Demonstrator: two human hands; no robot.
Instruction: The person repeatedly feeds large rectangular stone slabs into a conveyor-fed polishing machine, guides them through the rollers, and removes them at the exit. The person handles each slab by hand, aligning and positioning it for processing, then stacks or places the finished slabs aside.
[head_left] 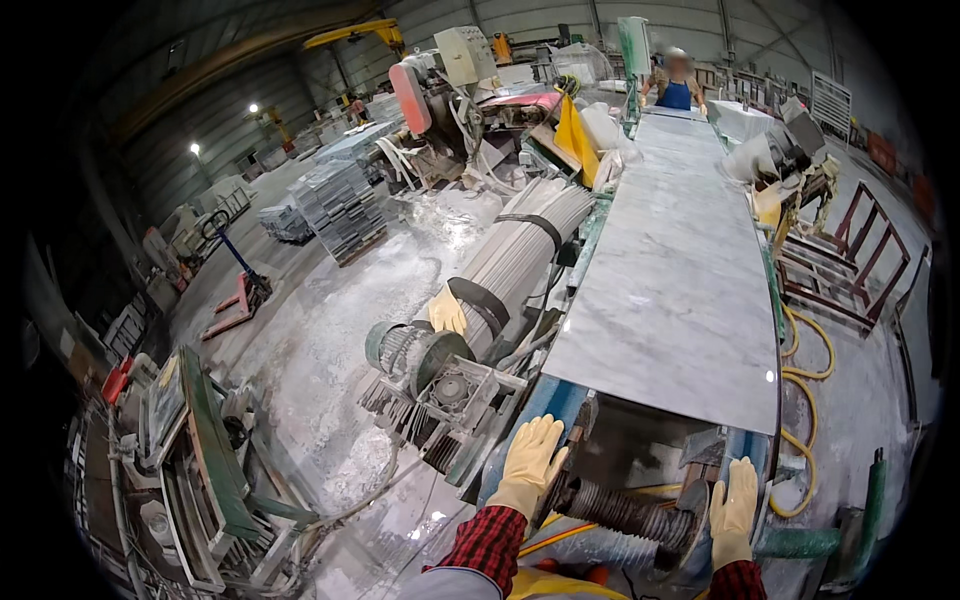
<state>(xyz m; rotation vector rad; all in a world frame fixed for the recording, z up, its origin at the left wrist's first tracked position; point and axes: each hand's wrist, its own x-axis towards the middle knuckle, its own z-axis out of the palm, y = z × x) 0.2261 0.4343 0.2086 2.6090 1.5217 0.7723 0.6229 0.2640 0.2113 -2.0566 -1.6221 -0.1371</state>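
A long white marble slab [680, 260] with grey veins lies on the machine's bed ahead of me, its near edge a short way beyond my hands. My left hand [532, 465], in a cream rubber glove, rests with fingers stretched on the blue left rail [566, 400] of the frame. On the right side, my right hand [734, 508], gloved the same way, lies flat with fingers extended by the blue right rail [742, 446]. Neither hand holds anything or touches the slab. Between them, below the slab's edge, sits a dark ridged shaft [625, 510].
Left of the bed are a motor [440, 375] and strapped stone strips [525, 245] with a loose glove [447, 312]. A yellow hose [815, 400] and brown metal rack [850, 260] stand right. A person in a blue apron [677, 94] is at the far end.
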